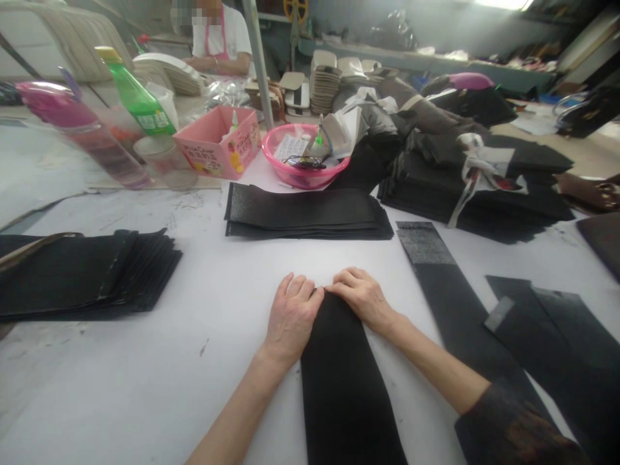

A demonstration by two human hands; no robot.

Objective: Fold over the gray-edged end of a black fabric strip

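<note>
A long black fabric strip (346, 387) lies on the white table (145, 374), running from the near edge toward the middle. My left hand (292, 316) rests flat on the strip's far left corner, fingers stretched out. Close beside it, my right hand (361, 296) presses on the far right corner, fingers curled down over the edge. The two hands almost touch at the strip's end. Neither hand lifts the strip off the table.
A stack of black strips (305, 212) lies beyond the hands, another stack (82, 274) at left, loose strips (455, 290) at right. A pink basin (305, 155), pink box (217, 142), green bottle (138, 97) and pink bottle (82, 126) stand behind. A person (217, 35) works at the far side.
</note>
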